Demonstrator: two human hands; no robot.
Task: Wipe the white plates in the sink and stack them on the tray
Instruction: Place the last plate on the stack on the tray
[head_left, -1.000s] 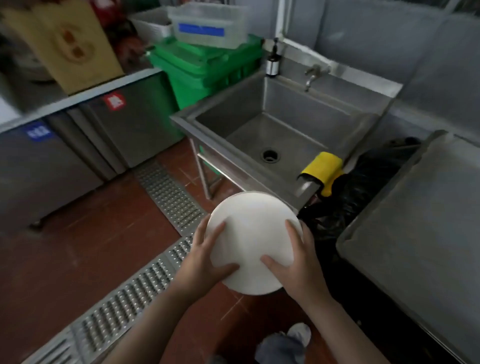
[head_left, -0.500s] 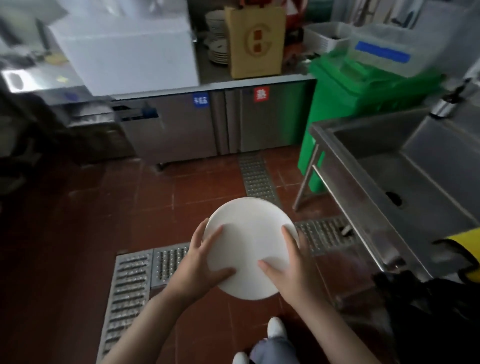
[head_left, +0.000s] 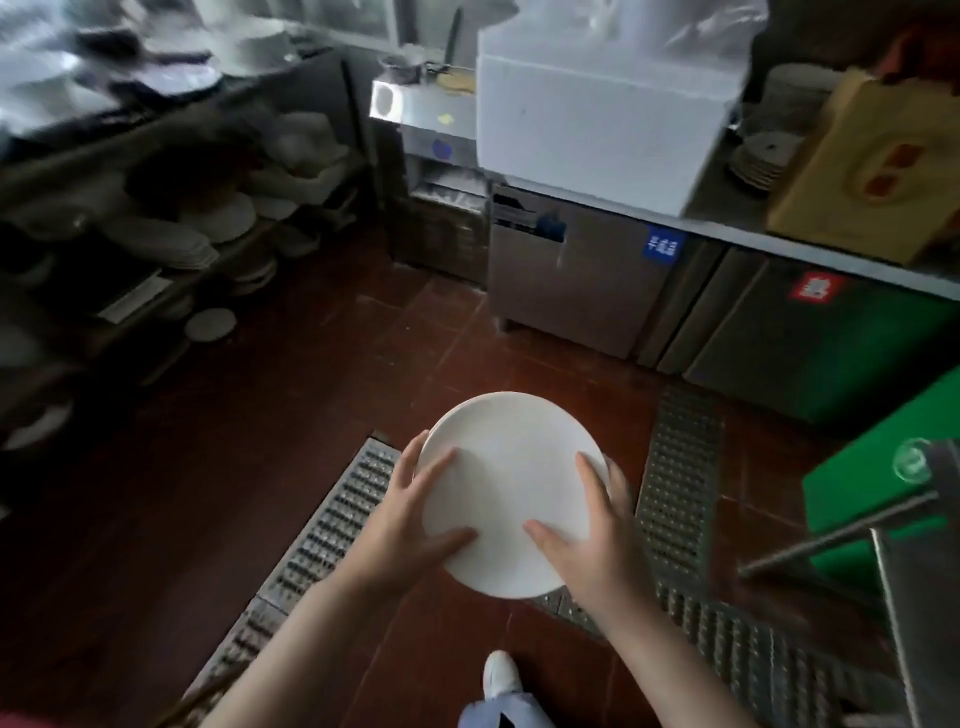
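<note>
A round white plate (head_left: 509, 483) is held out in front of me above the red tiled floor, its face turned up toward me. My left hand (head_left: 410, 525) grips its left edge, thumb lying across the face near the bottom. My right hand (head_left: 592, 540) grips the right edge the same way, thumb on the face and fingers behind the rim. Only a corner of the sink frame (head_left: 914, 525) shows at the right edge. No tray is in view.
Metal floor drain grates (head_left: 675, 488) run under and beside me. A steel counter cabinet (head_left: 576, 291) with a white foam box (head_left: 597, 114) stands ahead. Dark shelves of stacked dishes (head_left: 171, 234) fill the left. A green bin (head_left: 883, 467) sits at the right.
The view has swung left, away from the sink toward the counter and the dish shelves. The plate stays held between both hands in the same grip.
</note>
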